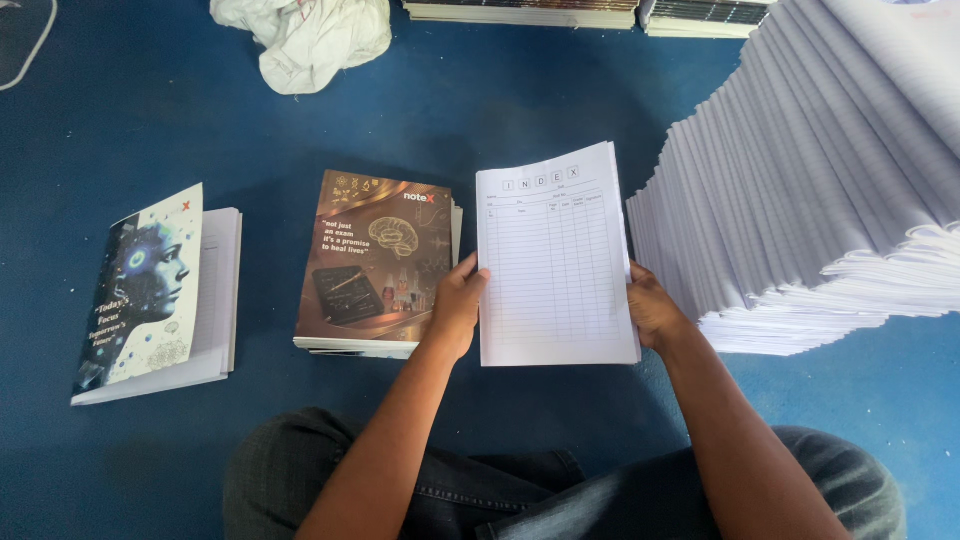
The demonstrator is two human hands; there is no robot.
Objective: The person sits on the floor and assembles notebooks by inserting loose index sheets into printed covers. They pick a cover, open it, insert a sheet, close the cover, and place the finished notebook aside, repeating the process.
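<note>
I hold a thin white booklet of ruled pages [555, 260], its printed table page facing up, above the blue floor. My left hand [455, 305] grips its left edge and my right hand [652, 310] grips its right edge. Just left of my left hand lies a short stack of notebooks with a brown cover [375, 262] showing a brain picture. Right of my right hand leans a tall fanned pile of white page blocks [800, 190].
A notebook with a blue-and-white face cover [150, 290] lies at the left. A crumpled white cloth [305, 35] sits at the top. More stacked books [590, 12] line the top edge. My crossed legs in dark jeans [520, 480] fill the bottom. The floor [120, 120] is blue.
</note>
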